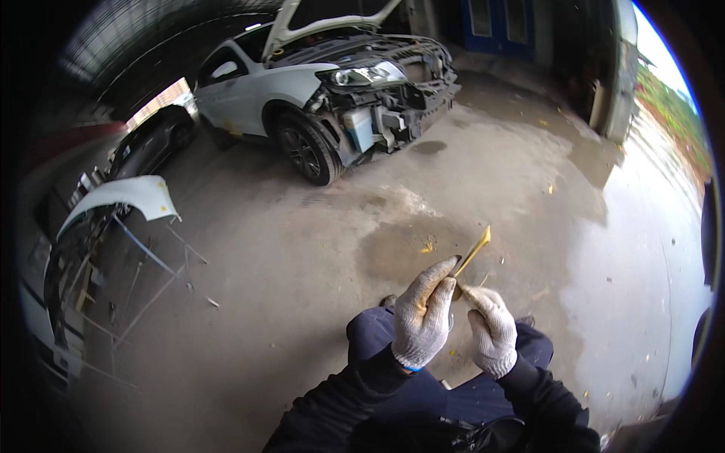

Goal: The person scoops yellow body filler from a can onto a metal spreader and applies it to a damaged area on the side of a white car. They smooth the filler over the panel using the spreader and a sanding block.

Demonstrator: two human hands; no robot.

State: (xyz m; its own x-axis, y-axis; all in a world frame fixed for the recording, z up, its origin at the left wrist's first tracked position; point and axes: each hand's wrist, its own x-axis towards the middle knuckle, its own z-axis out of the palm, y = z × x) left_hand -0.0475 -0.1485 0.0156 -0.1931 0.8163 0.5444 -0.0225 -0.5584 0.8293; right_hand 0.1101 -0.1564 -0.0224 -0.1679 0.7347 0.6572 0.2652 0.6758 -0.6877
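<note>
Whitish tank (359,130) beyond, contents unclear — left hand (424,313) pinches a yellow strip (475,251), right hand (493,331) presses its fingers together.

free room ahead of left grip (424,313); fender (143,195) far left, car (298,87) beyond obstruct.

The grey concrete floor (249,249) extends across most of the frame. A white car (249,90) stands on it at upper centre; a dark car (151,140) stands at upper left. A thin-legged metal stand (143,245) is positioned at left. Yellow scraps (428,248) lie right of centre, on a darker patch (381,257).
</note>
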